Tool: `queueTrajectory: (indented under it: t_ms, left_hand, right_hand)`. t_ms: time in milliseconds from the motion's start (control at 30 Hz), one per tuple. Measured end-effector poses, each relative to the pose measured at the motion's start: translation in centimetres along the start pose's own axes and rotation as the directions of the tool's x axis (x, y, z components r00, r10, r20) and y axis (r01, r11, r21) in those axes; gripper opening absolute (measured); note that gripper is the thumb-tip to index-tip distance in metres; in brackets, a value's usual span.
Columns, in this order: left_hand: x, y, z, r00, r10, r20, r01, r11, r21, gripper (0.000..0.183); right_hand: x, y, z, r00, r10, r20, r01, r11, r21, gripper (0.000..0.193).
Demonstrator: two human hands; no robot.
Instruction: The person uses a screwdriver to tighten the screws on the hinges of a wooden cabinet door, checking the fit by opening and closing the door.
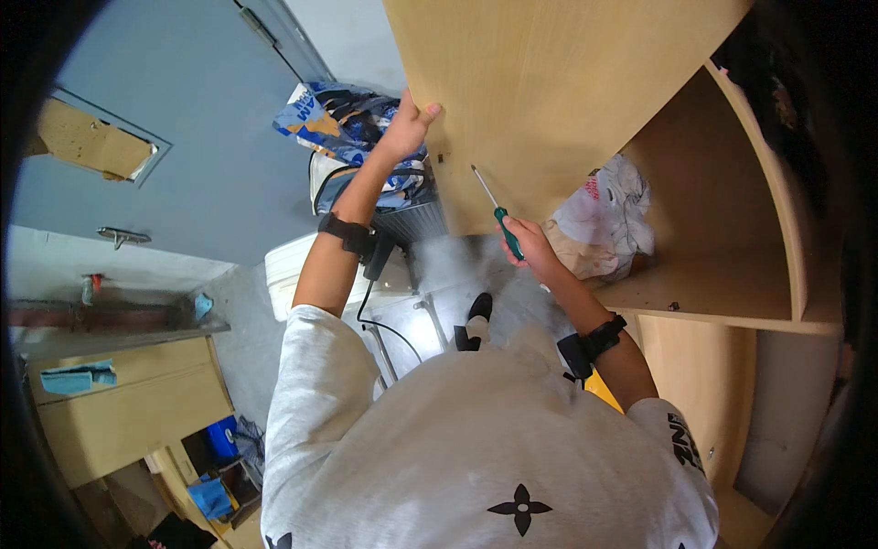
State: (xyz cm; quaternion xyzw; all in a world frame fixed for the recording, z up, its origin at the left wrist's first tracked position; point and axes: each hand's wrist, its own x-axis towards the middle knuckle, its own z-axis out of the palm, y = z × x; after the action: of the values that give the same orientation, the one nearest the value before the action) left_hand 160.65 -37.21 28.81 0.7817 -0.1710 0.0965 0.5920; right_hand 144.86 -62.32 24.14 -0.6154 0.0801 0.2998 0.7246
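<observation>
My left hand [408,128] is closed on the left edge of a light wooden cabinet door [540,82], its thumb lying on the door's face. In my right hand [532,245] is a screwdriver [506,225] with a dark green handle. Its thin metal shaft points up and to the left, the tip close to the door's surface. A small dark fitting [440,158] sits on the door near its left edge, below my left hand and a little left of the screwdriver tip.
Right of the door, the wooden cabinet [722,210] stands open, with white plastic bags [604,220] inside. Blue patterned bags [352,137] lie behind my left arm, beside a grey-blue door [210,119]. Below is a white container [291,279]. Wooden furniture [128,393] stands at lower left.
</observation>
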Motion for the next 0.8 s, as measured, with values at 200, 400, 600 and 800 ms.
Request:
queueTrajectory:
  t_ms: [200,400,600,800]
  left_hand:
    - [-4.1,-8.3,3.2,0.948,-0.315,-0.043,0.318,0.933,0.169,0.044]
    - [-4.7,-8.9,2.2,0.919,-0.393,-0.018,0.392,0.912,0.121,0.038]
    - [-4.2,-8.6,2.6,0.88,-0.471,-0.053,0.472,0.861,0.191,0.04]
    - [-5.2,-8.5,2.6,0.865,-0.5,0.027,0.498,0.865,0.052,0.038]
  right_hand:
    - [1.2,3.3,-3.4,0.994,0.094,0.063,-0.099,0.991,0.087,0.027]
    - [-0.6,7.8,-7.2,0.962,0.198,0.187,-0.187,0.979,-0.075,0.024]
    - [0.1,6.0,-4.8,0.967,0.195,0.164,-0.204,0.978,0.041,0.025]
    - [2.0,3.8,-0.4,0.997,0.06,0.05,-0.065,0.99,0.123,0.027]
